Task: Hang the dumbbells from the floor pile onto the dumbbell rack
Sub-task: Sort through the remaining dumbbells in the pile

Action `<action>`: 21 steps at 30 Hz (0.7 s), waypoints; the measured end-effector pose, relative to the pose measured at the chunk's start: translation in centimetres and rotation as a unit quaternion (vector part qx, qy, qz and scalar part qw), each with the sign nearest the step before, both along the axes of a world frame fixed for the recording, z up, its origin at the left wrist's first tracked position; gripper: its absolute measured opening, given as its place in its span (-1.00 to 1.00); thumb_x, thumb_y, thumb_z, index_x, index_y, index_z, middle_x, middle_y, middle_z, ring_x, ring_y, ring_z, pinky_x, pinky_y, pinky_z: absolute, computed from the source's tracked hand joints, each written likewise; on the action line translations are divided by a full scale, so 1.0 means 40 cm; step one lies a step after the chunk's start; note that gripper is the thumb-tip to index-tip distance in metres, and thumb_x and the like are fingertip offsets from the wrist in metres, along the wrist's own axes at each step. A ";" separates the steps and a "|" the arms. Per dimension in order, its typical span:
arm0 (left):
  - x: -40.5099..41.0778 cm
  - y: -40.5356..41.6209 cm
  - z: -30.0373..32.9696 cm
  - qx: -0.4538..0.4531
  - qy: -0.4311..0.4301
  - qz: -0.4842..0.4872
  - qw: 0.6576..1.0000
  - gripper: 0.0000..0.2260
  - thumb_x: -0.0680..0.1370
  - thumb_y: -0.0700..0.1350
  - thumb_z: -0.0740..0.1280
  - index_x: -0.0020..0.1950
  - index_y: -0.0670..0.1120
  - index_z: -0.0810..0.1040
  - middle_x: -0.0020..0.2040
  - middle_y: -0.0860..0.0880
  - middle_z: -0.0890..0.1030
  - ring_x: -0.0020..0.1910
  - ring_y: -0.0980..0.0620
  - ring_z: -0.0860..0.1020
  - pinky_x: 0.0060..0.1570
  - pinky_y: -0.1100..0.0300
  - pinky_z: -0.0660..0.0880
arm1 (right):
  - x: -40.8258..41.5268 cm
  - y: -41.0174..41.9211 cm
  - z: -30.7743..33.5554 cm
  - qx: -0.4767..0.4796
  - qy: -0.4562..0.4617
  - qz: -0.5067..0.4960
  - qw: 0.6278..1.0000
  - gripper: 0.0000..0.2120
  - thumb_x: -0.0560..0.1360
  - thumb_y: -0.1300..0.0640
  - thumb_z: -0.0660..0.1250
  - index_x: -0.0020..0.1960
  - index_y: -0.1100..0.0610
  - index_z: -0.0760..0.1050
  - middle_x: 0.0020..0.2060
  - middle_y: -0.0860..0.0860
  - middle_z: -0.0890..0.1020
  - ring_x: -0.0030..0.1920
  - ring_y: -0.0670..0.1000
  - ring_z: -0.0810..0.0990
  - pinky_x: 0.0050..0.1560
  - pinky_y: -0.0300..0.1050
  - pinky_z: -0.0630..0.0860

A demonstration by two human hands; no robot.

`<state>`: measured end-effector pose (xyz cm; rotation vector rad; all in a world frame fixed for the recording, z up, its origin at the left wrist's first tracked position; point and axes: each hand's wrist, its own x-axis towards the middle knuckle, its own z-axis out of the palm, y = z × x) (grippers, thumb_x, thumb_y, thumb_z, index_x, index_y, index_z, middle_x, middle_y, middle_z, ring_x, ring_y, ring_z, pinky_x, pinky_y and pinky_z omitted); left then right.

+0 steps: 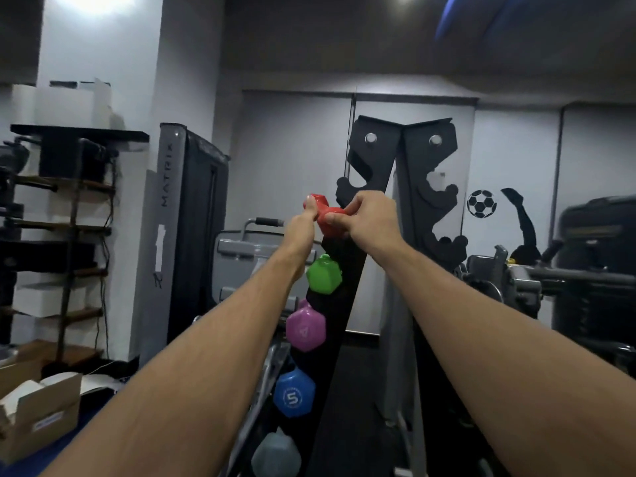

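A tall black dumbbell rack [409,160] stands in front of me, with notched cradles down both sides. Both hands hold a small red dumbbell [325,215] against the rack's left side, below the two bare top cradles. My left hand [303,228] grips its left end, and my right hand [370,218] grips its right end. Below it on the same side hang a green dumbbell [323,275], a purple one marked 4 [305,328], a blue one marked 5 [294,394] and a grey one [275,456]. The floor pile is out of view.
A grey Matrix machine [192,215] stands left of the rack, with a padded bench [247,249] behind my left arm. Dark shelving [69,215] and open cardboard boxes [38,411] fill the left. Black gym equipment [592,266] sits at the right.
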<state>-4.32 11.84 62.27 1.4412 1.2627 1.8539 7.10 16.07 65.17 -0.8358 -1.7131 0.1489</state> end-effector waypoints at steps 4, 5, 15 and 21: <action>0.017 0.029 0.012 -0.009 0.053 -0.024 0.998 -0.37 0.72 0.22 -0.16 0.50 -0.14 0.42 0.56 -0.22 0.32 0.54 -0.05 0.25 0.51 0.05 0.11 | -0.004 0.028 0.010 -0.015 -0.016 -0.040 0.999 -0.65 0.37 -0.14 0.62 -0.29 0.11 0.62 -0.37 0.04 0.69 -0.28 0.03 0.72 -0.12 0.00 0.67; 0.019 0.040 0.017 -0.021 0.058 -0.030 0.998 -0.33 0.70 0.25 -0.19 0.51 -0.13 0.42 0.58 -0.21 0.29 0.58 -0.06 0.20 0.54 0.01 0.07 | -0.001 0.033 0.011 -0.020 -0.019 -0.057 0.998 -0.63 0.41 -0.17 0.58 -0.28 0.13 0.65 -0.38 0.05 0.69 -0.28 0.01 0.71 -0.16 -0.07 0.64; 0.011 0.130 0.012 -0.017 0.073 -0.037 0.997 -0.19 0.63 0.38 -0.20 0.32 -0.15 0.61 0.38 -0.22 0.55 0.44 -0.10 0.44 0.53 -0.02 0.22 | 0.017 0.040 -0.008 -0.044 -0.011 -0.076 0.996 -0.57 0.50 -0.20 0.49 -0.17 0.20 0.65 -0.39 0.05 0.67 -0.43 -0.10 0.67 -0.63 -0.44 0.31; -0.003 0.134 0.010 -0.030 0.084 -0.020 0.996 -0.15 0.60 0.42 -0.19 0.40 -0.16 0.55 0.40 -0.23 0.53 0.45 -0.13 0.43 0.50 -0.03 0.23 | 0.014 0.025 -0.011 -0.039 -0.036 -0.084 0.995 -0.62 0.49 -0.16 0.50 -0.17 0.16 0.60 -0.31 0.07 0.69 -0.28 0.03 0.73 -0.21 -0.12 0.63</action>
